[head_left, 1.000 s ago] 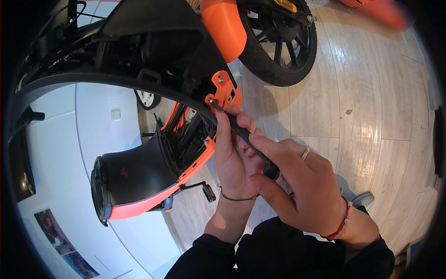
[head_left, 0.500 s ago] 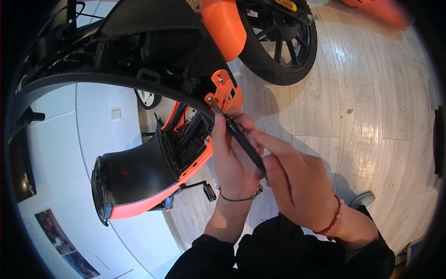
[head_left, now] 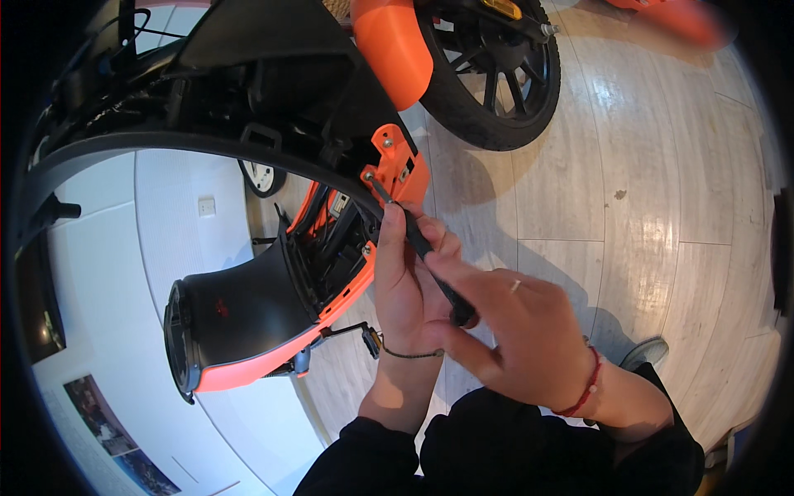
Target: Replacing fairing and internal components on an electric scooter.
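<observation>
A screwdriver [head_left: 419,241] with a black handle and thin metal shaft slants across my hands. Its tip meets a screw [head_left: 369,176] in the orange bracket [head_left: 395,157] on the frame of an orange and black scooter-like vehicle. My left hand [head_left: 405,285] pinches the screwdriver near the shaft end, thumb and fingertips around it. The handle's rear part lies under the curled fingers of my right hand [head_left: 521,331], which is slightly blurred, its thumb beside the butt end. A second screw [head_left: 387,144] sits higher on the bracket.
Above the hands stands a black wheel [head_left: 496,74] with an orange fender [head_left: 393,54]. A black seat-like part [head_left: 240,318] with orange trim extends to the left, with a pedal [head_left: 371,340] below it. Wooden floor [head_left: 645,182] spreads to the right, and a white wall [head_left: 178,248] stands left.
My right hand has shifted its fingers over the handle, with its thumb lower by the butt end. The handle has swung slightly, while the tip stays at the same screw.
</observation>
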A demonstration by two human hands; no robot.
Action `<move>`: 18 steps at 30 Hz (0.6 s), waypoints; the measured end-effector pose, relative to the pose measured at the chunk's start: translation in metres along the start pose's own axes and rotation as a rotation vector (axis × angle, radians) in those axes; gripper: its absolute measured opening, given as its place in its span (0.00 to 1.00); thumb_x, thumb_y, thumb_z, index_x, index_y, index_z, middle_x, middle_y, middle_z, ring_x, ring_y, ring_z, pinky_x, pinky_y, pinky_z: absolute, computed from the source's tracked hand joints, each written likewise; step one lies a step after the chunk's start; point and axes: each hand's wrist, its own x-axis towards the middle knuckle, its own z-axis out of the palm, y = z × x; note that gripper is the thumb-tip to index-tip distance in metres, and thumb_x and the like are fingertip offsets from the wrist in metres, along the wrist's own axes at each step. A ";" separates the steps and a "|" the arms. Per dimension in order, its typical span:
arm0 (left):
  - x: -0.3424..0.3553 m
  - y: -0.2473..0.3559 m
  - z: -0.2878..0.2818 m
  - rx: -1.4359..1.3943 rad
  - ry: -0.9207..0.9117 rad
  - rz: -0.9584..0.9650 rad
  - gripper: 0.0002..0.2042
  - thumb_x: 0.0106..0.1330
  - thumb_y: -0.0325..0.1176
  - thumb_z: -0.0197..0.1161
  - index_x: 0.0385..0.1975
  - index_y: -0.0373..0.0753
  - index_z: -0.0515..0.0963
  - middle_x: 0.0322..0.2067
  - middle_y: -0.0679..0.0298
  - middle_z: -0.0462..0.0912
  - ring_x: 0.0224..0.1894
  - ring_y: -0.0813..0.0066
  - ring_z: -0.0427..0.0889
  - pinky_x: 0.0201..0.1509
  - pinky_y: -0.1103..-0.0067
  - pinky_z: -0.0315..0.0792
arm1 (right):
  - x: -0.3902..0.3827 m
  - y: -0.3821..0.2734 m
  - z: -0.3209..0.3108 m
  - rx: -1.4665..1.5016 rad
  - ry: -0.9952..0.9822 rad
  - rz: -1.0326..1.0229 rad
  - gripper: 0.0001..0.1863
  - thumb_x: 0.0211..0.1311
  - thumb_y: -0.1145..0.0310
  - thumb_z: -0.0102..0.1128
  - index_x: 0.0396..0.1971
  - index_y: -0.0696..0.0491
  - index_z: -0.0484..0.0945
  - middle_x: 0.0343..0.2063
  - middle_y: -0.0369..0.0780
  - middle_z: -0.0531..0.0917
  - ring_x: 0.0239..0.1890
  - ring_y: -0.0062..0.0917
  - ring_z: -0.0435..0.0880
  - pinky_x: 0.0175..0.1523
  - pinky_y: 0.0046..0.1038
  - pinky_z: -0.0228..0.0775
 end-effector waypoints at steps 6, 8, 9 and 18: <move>0.000 0.001 0.001 -0.109 -0.212 -0.083 0.12 0.68 0.40 0.47 0.39 0.38 0.69 0.25 0.66 0.73 0.25 0.80 0.70 0.28 0.84 0.66 | -0.004 -0.007 0.009 0.719 -0.016 0.422 0.18 0.60 0.71 0.54 0.50 0.59 0.68 0.29 0.40 0.80 0.26 0.20 0.78 0.29 0.19 0.68; -0.009 0.002 -0.001 -0.068 -0.164 -0.104 0.14 0.68 0.39 0.45 0.46 0.36 0.66 0.30 0.64 0.74 0.30 0.77 0.74 0.33 0.82 0.72 | -0.004 -0.008 0.011 1.021 0.070 0.508 0.18 0.61 0.71 0.52 0.51 0.59 0.68 0.30 0.40 0.80 0.27 0.18 0.77 0.30 0.19 0.68; -0.011 0.004 -0.002 -0.037 -0.103 -0.110 0.16 0.69 0.39 0.44 0.51 0.36 0.63 0.36 0.63 0.74 0.33 0.76 0.76 0.36 0.80 0.74 | -0.003 -0.007 0.011 1.323 0.157 0.591 0.18 0.63 0.70 0.50 0.52 0.58 0.67 0.31 0.39 0.80 0.27 0.17 0.77 0.31 0.19 0.68; -0.011 0.001 -0.009 0.064 -0.103 0.001 0.12 0.67 0.39 0.48 0.42 0.38 0.70 0.28 0.66 0.75 0.27 0.81 0.71 0.31 0.83 0.66 | 0.002 0.008 -0.009 -0.148 0.009 -0.158 0.21 0.54 0.69 0.60 0.48 0.57 0.69 0.23 0.42 0.76 0.25 0.19 0.76 0.30 0.20 0.68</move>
